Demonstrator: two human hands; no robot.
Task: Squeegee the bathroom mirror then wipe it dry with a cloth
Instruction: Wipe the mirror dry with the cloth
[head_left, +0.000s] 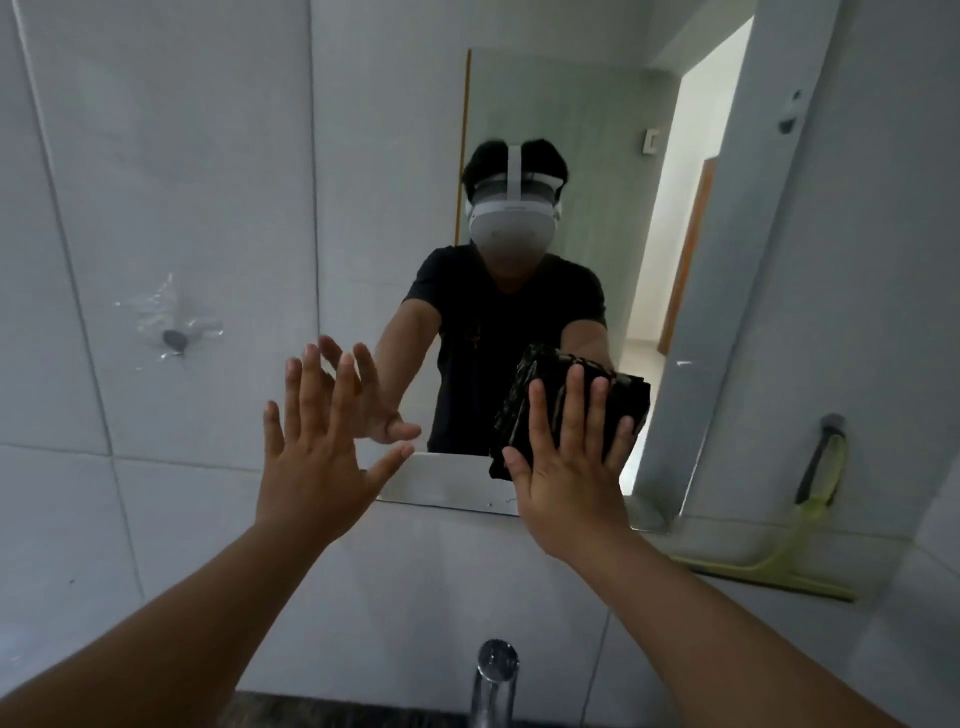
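Observation:
The bathroom mirror (571, 130) hangs on the tiled wall straight ahead and reflects a person in a dark shirt. A folded black cloth (550, 384) lies flat against the mirror's lower right part, pressed there by my right hand (571, 467) with its fingers spread over it. My left hand (317, 447) is open, fingers apart, flat near the mirror's lower left corner and partly over the tile. A yellow-green squeegee (789, 551) with a dark handle leans against the wall to the right of the mirror, untouched.
A chrome tap (493, 680) rises at the bottom centre, below the mirror. A small dark wall hook (174, 340) with clear tape sits on the tiles at the left. The mirror reflects a bright doorway at its right side.

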